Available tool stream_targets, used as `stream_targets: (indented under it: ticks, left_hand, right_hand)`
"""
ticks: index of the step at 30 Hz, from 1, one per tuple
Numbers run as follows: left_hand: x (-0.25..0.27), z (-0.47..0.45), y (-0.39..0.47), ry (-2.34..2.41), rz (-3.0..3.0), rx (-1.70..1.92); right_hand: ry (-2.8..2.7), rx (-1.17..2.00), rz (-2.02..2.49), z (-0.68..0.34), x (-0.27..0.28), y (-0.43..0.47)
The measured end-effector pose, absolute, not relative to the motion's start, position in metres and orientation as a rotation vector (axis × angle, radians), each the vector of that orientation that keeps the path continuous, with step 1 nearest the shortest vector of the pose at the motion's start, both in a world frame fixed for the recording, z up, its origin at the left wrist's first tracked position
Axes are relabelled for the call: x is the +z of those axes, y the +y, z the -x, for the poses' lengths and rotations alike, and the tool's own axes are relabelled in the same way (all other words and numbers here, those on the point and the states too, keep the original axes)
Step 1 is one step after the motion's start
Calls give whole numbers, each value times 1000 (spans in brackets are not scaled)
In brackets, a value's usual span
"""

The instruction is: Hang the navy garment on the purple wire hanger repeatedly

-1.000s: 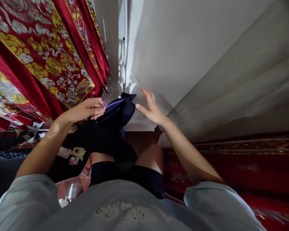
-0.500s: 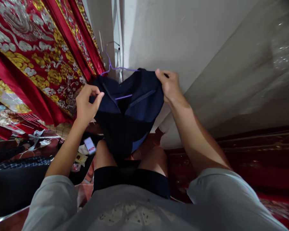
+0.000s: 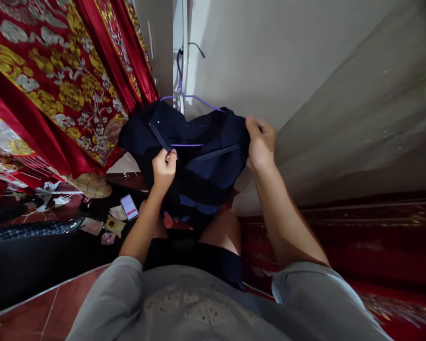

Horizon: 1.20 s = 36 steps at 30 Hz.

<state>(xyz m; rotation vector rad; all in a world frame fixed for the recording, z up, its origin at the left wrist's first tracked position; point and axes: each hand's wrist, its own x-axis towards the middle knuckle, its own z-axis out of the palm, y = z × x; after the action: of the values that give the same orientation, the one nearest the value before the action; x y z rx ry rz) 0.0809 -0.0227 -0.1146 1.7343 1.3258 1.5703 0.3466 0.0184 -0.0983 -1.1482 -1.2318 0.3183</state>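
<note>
In the head view, the left hand (image 3: 164,169) has moved inward and pinches the dark shirt (image 3: 213,168) beside its neck opening, seemingly the focus now. The right hand (image 3: 261,143) grips its shoulder; it sits on a purple hanger (image 3: 179,87).

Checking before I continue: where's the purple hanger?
Head view, upper middle, left of the right hand: the purple hanger is partly inside the navy garment.

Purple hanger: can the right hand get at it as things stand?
Likely yes: the purple hanger partly shows, uncovered, above the navy shirt, though the right hand grips the shirt's shoulder edge.
</note>
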Motion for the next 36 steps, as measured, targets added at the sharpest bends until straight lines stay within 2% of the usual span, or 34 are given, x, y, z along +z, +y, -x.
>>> stream_targets:
  ticks: [4, 6, 8, 11, 14, 18, 23, 28, 32, 36]
  left_hand:
    - [-141, -91, -48, 1241, -1360, 1676]
    - [-149, -92, -60, 1185, -1192, 1647]
    - [-152, -92, -70, 1093, -1127, 1567]
    - [-146, -93, -79, 937, -1198, 1477]
    - [-149, -85, -83, 877, -1187, 1504]
    - [-186, -56, -83, 912, -1090, 1536]
    - [-236, -53, -93, 1067, -1322, 1259]
    - [-237, -92, -97, 1052, -1525, 1279]
    - [-242, -103, -90, 1023, -1403, 1325]
    - [-258, -94, -91, 1088, -1226, 1279]
  right_hand:
    - [-1228, -81, 1281, -338, -99, 2]
    - [-1192, -77, 1276, -311, -116, -16]
    - [-1192, 218, 1311, -271, -146, -34]
    - [-1309, 916, 1416, -211, -197, -55]
    - [-1155, 1194, 1438, -182, -230, -69]
    - [-1101, 1230, 1451, -196, -234, -83]
    - [-1234, 1159, 1414, -220, -214, -93]
    - [-1421, 1180, 1175, -213, -199, -99]
    - [-1282, 1157, 1253, -216, -206, -84]
    - [-1213, 1104, 1466, -225, -215, -32]
